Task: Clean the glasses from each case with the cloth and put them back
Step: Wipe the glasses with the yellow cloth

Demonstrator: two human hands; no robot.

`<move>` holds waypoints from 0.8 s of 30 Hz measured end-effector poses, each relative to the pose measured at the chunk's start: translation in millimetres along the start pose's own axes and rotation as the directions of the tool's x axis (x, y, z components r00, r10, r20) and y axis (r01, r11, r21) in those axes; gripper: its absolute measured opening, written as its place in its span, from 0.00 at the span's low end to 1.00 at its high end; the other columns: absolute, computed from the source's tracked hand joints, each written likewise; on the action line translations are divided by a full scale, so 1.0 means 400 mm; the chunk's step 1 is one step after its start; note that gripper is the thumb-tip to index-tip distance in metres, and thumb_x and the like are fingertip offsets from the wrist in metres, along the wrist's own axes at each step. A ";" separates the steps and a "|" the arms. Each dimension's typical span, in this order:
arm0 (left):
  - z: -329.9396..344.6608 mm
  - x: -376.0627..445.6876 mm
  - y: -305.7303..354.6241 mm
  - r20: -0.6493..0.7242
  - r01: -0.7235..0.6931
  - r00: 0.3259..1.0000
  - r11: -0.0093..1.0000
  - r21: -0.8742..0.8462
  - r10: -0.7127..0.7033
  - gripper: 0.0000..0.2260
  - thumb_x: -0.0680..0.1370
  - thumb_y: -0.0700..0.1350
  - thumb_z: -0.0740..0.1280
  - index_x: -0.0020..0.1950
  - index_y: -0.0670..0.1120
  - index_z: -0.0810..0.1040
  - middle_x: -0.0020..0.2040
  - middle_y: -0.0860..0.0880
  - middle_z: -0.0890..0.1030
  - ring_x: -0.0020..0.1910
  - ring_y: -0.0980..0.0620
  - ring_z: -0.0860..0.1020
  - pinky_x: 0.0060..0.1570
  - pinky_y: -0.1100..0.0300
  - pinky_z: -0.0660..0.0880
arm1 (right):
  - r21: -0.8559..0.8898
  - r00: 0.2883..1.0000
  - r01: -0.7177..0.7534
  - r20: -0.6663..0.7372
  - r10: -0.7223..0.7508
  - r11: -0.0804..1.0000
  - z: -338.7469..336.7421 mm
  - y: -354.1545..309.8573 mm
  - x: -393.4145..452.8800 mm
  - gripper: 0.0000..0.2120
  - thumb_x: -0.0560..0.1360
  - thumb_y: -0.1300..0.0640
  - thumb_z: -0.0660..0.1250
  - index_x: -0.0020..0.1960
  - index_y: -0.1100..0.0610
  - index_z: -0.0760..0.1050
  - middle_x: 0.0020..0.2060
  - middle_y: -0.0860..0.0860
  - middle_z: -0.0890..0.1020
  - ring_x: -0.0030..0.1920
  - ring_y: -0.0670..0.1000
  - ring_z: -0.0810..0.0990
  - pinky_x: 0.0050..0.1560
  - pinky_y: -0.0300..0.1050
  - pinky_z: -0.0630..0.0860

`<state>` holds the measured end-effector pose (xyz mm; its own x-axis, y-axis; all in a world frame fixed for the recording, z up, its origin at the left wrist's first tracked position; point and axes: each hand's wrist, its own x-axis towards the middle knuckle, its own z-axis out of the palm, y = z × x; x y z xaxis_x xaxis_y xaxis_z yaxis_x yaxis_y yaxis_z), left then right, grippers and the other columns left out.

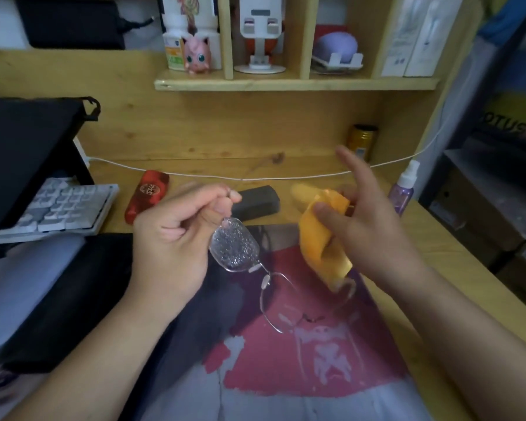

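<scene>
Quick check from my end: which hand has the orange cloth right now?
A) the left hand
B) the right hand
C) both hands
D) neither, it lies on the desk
B: the right hand pinches the orange cloth under its thumb, while the left hand holds the glasses by one end.

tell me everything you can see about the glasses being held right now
The glasses are rimless-looking, with clear lenses, a thin metal bridge and pale nose pads. They hang tilted in the air above the printed desk mat. The left hand pinches them at the upper lens's outer edge. That upper lens is speckled with droplets or glare; the lower lens looks clear. The orange cloth, held by the right hand, overlaps the lower lens's far edge; actual contact cannot be told.
</scene>
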<state>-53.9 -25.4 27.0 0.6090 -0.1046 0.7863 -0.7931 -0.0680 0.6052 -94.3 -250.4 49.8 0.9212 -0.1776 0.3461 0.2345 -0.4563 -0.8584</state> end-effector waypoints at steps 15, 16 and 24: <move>0.017 -0.006 0.018 0.002 0.019 1.000 0.997 -0.073 -0.018 0.06 0.80 0.41 0.66 0.50 0.50 0.82 0.45 0.61 0.82 0.42 0.58 0.79 0.46 0.67 0.74 | -0.667 0.791 0.411 -0.078 -0.606 0.622 -0.027 -0.011 0.051 0.14 0.77 0.50 0.69 0.37 0.57 0.78 0.50 0.53 0.76 0.53 0.55 0.72 0.52 0.42 0.66; 0.019 -0.006 0.020 0.003 0.019 1.000 0.997 -0.076 -0.019 0.06 0.80 0.41 0.66 0.50 0.49 0.82 0.44 0.61 0.82 0.42 0.58 0.79 0.46 0.67 0.74 | -0.717 0.757 0.435 -0.037 -0.653 0.545 -0.034 -0.017 0.052 0.14 0.78 0.52 0.69 0.36 0.57 0.78 0.50 0.54 0.77 0.55 0.57 0.72 0.54 0.46 0.67; 0.027 -0.015 0.024 0.029 0.027 0.999 0.990 -0.139 -0.023 0.09 0.80 0.44 0.68 0.50 0.56 0.85 0.45 0.59 0.83 0.42 0.55 0.80 0.46 0.64 0.75 | -0.416 0.938 0.152 -0.224 -0.263 0.896 -0.001 -0.032 0.060 0.23 0.83 0.48 0.59 0.36 0.63 0.68 0.26 0.53 0.68 0.28 0.51 0.66 0.30 0.52 0.65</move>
<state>-65.3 -36.2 26.7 0.6268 -0.1316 0.7680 -0.7673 0.0674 0.6378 -75.3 -249.2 69.6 0.7334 -0.2420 0.6352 0.2207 -0.7991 -0.5593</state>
